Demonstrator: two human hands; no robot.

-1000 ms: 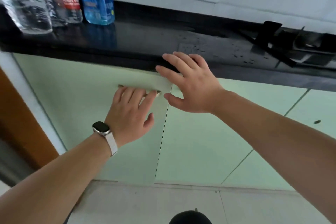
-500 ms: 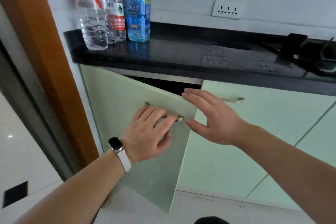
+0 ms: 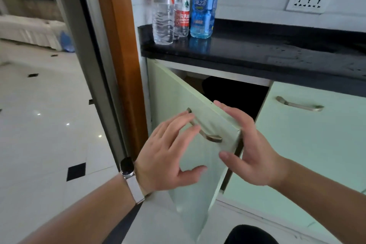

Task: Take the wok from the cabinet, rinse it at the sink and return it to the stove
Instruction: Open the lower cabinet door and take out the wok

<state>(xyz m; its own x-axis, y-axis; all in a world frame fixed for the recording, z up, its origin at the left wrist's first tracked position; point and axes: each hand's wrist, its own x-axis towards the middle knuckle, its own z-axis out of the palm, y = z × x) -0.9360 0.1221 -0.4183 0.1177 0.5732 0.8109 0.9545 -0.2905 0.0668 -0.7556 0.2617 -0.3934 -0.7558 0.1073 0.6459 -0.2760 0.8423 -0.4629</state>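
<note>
The cabinet door [image 3: 190, 194] is seen swung partly open, with the left hand [image 3: 168, 156] held flat in front of its face, fingers straight and spread, fingertips at the handle [image 3: 208, 134] but not curled round it, nothing gripped. The right hand [image 3: 251, 150] is spread loosely, with the door's free edge lying between thumb and straight fingers; whether it is touched cannot be told. The wok cannot be made out in the dark cabinet [image 3: 237, 95] behind the door, beyond both hands; three bottles [image 3: 184, 10] are stood on the black counter [image 3: 257, 55] above.
</note>
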